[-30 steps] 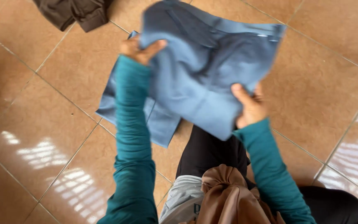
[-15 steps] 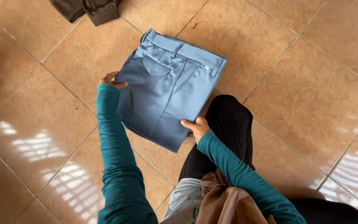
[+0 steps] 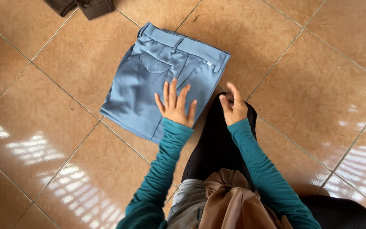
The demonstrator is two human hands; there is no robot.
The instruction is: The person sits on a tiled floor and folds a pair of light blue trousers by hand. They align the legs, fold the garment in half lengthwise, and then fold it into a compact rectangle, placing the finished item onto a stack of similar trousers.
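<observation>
Blue folded trousers point(image 3: 162, 80) lie flat on the tiled floor point(image 3: 310, 85). Left hand point(image 3: 175, 104) rests open, fingers spread, on the fold; right hand point(image 3: 234, 106) hovers loose, holding nothing. Soft, light cloth, likely slides on tile; grip best by the folded edges.
</observation>
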